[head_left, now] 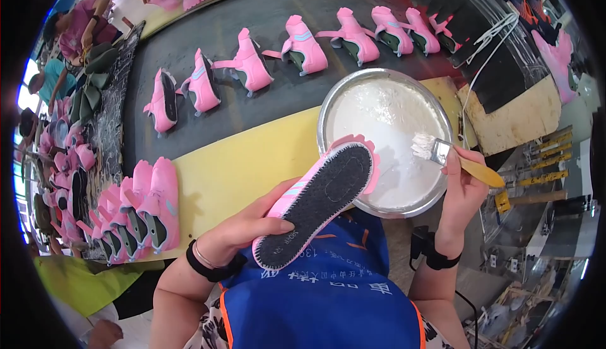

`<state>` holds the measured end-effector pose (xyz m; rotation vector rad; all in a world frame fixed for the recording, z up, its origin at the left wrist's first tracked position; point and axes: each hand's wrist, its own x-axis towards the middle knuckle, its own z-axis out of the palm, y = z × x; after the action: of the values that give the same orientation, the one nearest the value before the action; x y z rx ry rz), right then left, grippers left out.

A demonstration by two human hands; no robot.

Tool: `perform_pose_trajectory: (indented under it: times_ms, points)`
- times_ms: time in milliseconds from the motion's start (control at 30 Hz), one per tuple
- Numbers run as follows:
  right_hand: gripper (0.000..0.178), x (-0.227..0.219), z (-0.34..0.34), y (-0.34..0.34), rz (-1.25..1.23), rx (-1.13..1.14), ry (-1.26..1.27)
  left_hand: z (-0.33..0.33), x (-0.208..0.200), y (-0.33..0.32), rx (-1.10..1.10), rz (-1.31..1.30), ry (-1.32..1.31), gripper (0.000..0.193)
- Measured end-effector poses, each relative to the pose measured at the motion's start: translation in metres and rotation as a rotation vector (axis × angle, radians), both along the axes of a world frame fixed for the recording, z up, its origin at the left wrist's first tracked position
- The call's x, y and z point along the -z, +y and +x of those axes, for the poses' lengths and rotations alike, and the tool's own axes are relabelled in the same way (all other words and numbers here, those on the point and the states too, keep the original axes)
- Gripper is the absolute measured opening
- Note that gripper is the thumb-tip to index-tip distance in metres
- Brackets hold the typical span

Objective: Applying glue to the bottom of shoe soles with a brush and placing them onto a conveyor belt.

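My left hand [260, 221] is closed around a pink shoe upper [315, 207], its dark stitched sole side turned up. The thumb presses on the sole near the lower end. In my right hand [464, 181] is a paintbrush [476, 171] with a yellow handle and a metal band; its bristles are coated in something white. The brush is held over the right part of a round metal bowl [323, 106] full of a white, paste-like liquid [404, 121]. The upper's pink scalloped end overlaps the bowl's near left side, apart from the brush.
Several pink shoe uppers [249, 65] lie in a row along the dark conveyor belt [252, 128]. More uppers [158, 204] stand bunched at the left on the yellow board [233, 166]. Tools [536, 196] hang at the right. Another person [82, 30] sits at the far left.
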<state>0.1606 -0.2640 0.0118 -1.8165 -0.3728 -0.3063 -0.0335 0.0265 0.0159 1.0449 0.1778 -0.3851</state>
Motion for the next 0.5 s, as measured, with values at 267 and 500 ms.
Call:
perform_pose_trajectory:
  times_ms: [267,500]
  points:
    - [0.017,0.006,-0.008,0.004,-0.157,-0.012,0.042,0.0,-0.008,0.002,-0.015,-0.141,0.024,0.081]
    - [0.019,0.0,0.006,0.011,-0.46,-0.018,0.041,0.014,-0.014,0.002,-0.046,-0.065,0.021,0.082]
